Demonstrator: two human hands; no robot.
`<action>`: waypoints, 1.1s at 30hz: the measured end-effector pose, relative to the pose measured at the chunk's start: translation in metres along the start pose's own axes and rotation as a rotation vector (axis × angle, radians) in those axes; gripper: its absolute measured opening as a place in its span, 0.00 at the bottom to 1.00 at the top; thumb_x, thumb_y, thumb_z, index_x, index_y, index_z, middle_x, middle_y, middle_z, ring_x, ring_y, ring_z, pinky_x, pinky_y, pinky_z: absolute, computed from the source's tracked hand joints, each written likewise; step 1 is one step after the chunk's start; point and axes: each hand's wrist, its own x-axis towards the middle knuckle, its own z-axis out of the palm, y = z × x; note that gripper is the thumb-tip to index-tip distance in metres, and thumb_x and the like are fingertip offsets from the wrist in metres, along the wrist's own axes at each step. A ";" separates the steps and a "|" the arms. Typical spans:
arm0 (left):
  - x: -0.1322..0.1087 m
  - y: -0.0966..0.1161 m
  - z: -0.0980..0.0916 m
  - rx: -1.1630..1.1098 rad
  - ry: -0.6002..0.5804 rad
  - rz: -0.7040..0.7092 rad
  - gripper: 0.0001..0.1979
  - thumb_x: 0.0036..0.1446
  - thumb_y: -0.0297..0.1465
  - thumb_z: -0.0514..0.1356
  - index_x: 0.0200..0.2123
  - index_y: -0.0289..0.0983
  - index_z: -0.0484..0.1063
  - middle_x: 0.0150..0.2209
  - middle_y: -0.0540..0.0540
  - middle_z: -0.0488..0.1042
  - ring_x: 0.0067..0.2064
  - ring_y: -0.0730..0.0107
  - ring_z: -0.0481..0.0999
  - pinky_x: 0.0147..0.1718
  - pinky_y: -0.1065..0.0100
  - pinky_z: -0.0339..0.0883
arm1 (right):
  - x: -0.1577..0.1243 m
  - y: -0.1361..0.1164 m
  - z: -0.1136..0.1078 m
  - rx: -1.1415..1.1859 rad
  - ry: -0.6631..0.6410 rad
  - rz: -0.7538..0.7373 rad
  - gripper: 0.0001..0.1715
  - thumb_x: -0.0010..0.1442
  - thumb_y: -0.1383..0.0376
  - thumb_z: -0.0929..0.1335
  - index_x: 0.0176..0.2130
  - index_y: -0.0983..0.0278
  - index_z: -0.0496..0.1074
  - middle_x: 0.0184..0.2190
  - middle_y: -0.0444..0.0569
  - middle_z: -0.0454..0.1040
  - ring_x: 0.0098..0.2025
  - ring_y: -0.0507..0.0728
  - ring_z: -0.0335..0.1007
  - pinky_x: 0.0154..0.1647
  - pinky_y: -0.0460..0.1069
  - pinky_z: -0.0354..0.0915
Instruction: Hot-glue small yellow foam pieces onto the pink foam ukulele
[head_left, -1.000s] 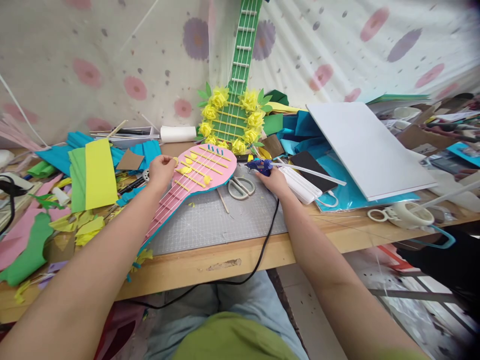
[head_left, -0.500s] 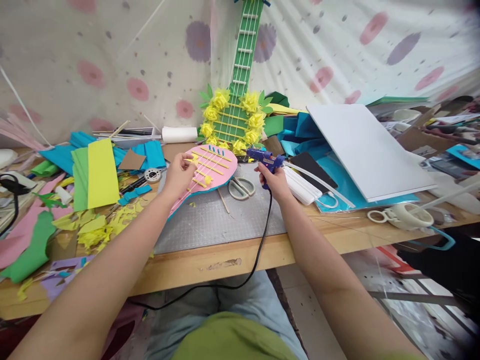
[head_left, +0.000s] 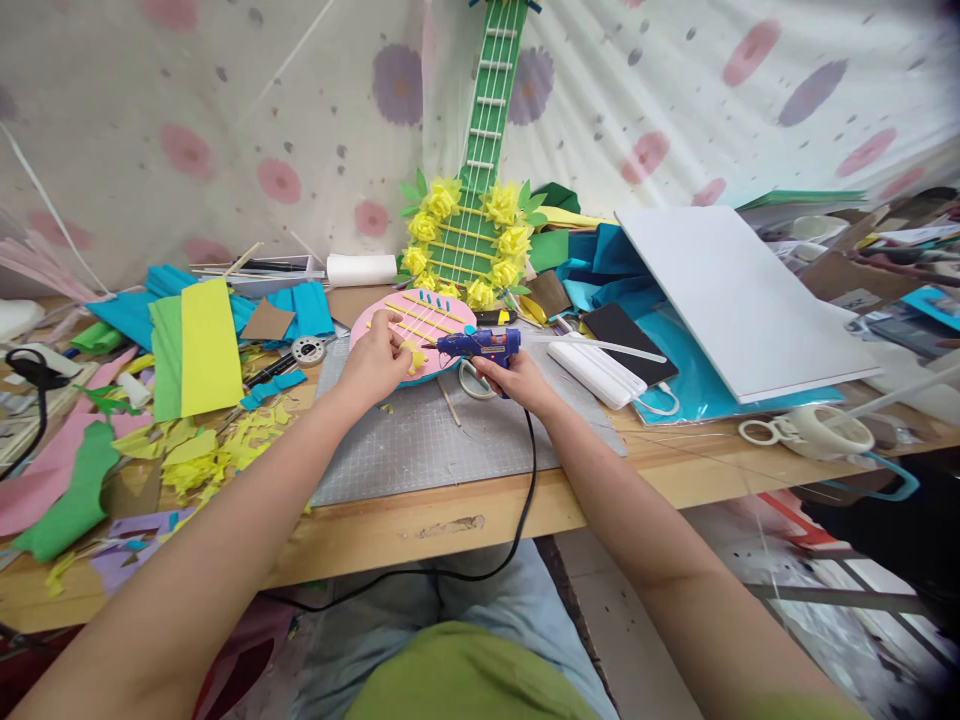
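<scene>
R hand [head_left: 511, 374], fingers wrapped round glue gun [head_left: 480, 344], points nozzle [head_left: 432, 346] L, prob. so it meets yellow bit [head_left: 415, 358] by bunched fingertips of L hand [head_left: 375, 362] (pinch unclear), over pink stringed board [head_left: 401, 310] on gridded mat [head_left: 420, 450]

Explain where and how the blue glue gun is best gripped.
Grip the glue gun probably by its handle, below the body and largely hidden by the right hand, coming from the person's right: its nozzle points left, so this keeps the hand behind the tip.
</scene>
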 end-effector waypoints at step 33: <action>-0.004 0.005 0.001 -0.180 -0.101 0.065 0.22 0.48 0.28 0.59 0.48 0.42 0.61 0.27 0.52 0.75 0.29 0.68 0.74 0.30 0.69 0.63 | 0.004 0.001 -0.004 -0.007 0.083 0.007 0.31 0.42 0.36 0.68 0.23 0.61 0.66 0.12 0.39 0.60 0.16 0.48 0.54 0.17 0.46 0.53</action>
